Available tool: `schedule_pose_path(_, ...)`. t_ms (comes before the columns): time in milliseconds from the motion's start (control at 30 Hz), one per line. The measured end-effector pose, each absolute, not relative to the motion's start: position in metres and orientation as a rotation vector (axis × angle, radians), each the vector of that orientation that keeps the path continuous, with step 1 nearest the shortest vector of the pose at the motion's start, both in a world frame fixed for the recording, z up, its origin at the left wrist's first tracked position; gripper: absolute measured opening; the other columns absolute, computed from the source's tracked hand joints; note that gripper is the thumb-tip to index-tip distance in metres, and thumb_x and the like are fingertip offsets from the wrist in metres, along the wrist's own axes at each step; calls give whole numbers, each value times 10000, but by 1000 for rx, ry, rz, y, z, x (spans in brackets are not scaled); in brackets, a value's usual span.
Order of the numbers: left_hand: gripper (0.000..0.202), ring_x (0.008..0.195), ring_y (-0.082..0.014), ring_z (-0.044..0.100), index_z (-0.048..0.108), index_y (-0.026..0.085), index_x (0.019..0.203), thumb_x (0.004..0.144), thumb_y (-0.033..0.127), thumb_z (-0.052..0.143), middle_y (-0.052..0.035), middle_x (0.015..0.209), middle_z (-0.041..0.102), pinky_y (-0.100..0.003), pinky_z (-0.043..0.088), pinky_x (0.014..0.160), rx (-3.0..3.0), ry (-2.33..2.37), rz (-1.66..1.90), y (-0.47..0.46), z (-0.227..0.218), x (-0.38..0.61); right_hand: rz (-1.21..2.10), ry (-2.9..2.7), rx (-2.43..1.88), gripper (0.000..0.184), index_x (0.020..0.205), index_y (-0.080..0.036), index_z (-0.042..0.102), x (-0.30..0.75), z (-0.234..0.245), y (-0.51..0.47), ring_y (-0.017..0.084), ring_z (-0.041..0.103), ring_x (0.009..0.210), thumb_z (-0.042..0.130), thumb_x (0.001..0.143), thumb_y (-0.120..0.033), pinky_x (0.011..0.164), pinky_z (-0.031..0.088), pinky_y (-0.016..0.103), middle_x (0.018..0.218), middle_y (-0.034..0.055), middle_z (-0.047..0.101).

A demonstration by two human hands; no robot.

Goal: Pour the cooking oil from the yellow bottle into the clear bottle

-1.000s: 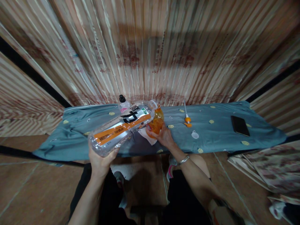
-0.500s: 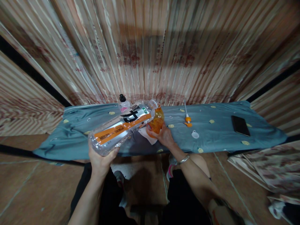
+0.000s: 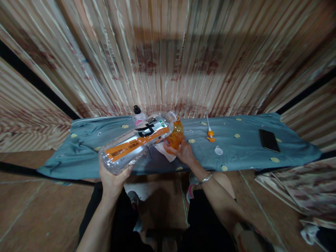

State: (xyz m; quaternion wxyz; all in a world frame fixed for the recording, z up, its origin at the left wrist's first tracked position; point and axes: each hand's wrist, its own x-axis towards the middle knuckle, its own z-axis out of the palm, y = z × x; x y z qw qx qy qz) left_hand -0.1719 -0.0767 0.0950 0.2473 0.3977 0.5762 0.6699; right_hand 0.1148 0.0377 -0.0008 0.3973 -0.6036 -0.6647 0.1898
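My left hand (image 3: 112,178) is wrapped round the base of a large clear plastic bottle (image 3: 136,141) with an orange and silver label. The bottle leans to the right, its mouth at the top of an orange see-through bottle (image 3: 175,136). Closed round that orange bottle's lower right side is my right hand (image 3: 184,153). A white paper (image 3: 165,152) lies beneath the two bottles. To the right rests an orange pump head (image 3: 210,135) with a white tube, and nearer to me a round white cap (image 3: 218,150).
A blue-green cloth (image 3: 244,154) covers the narrow table. Behind the large bottle stands a small clear bottle with a black cap (image 3: 137,111). A dark flat rectangular object (image 3: 269,140) lies at the right. Striped curtains (image 3: 168,63) hang along the back and sides.
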Motion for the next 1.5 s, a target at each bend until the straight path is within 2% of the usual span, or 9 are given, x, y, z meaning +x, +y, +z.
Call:
schedule_pose_path(333, 941, 1249, -493, 810, 756, 187, 1263, 478, 566, 1111, -200, 1292, 830, -681, 598, 1236, 1133, 1554, 1845, -77, 90, -173, 466, -1697, -1484, 765, 1520, -202, 654, 117, -3, 38, 429, 924, 1218, 995, 878, -439, 1038, 775, 568, 1296, 195, 924)
schedule_pose_path(567, 977, 1282, -537, 798, 744, 172, 1258, 447, 570, 1116, -217, 1277, 822, -740, 579, 1253, 1124, 1542, 1874, -75, 92, -171, 475, -1681, -1486, 799, 1524, -190, 655, 116, -3, 38, 450, 924, 1191, 1007, 864, -473, 1024, 777, 592, 1282, 203, 924)
schedule_pose_path(700, 960, 1322, -519, 788, 742, 195, 1259, 453, 566, 1111, -203, 1295, 816, -706, 570, 1276, 1134, 1554, 1834, -75, 94, -171, 477, -1689, -1502, 824, 1521, -170, 658, 116, -3, 38, 443, 927, 1185, 1031, 866, -501, 1030, 778, 579, 1273, 216, 919)
schedule_pose_path(1033, 1005, 1281, -495, 819, 750, 205, 1278, 459, 670, 1102, -166, 1251, 841, -676, 607, 1249, 1157, 1611, 1828, -76, 90, -172, 472, -1685, -1466, 742, 1493, -211, 668, 115, -3, 38, 431, 928, 1185, 1007, 867, -419, 1013, 781, 559, 1269, 180, 927)
schedule_pose_path(1167, 982, 1194, -476, 832, 730, 206, 1247, 448, 635, 1107, -179, 1238, 844, -707, 624, 1223, 1133, 1595, 1833, -76, 93, -172, 471, -1680, -1490, 749, 1494, -193, 665, 113, 1, 37, 450, 928, 1175, 1005, 862, -405, 1015, 781, 579, 1255, 199, 923)
schedule_pose_path(1267, 998, 1245, -503, 817, 720, 201, 1260, 434, 605, 1108, -197, 1258, 830, -721, 609, 1235, 1111, 1593, 1831, -76, 93, -171, 480, -1666, -1520, 741, 1485, -191, 662, 111, 5, 35, 456, 927, 1177, 1002, 862, -404, 1014, 782, 586, 1255, 206, 921)
schedule_pose_path(1367, 1018, 1281, -513, 808, 722, 208, 1275, 422, 605, 1111, -188, 1266, 824, -715, 602, 1247, 1098, 1588, 1835, -76, 92, -171, 479, -1659, -1506, 722, 1460, -208, 670, 111, 7, 35, 456, 929, 1164, 1004, 865, -444, 1001, 781, 590, 1255, 202, 922)
schedule_pose_path(1500, 1000, 1219, -482, 831, 735, 215, 1247, 423, 625, 1125, -174, 1256, 838, -684, 621, 1228, 1088, 1595, 1817, -76, 91, -172, 466, -1686, -1485, 726, 1468, -212, 660, 114, 5, 35, 437, 934, 1153, 996, 879, -470, 984, 782, 561, 1260, 192, 927)
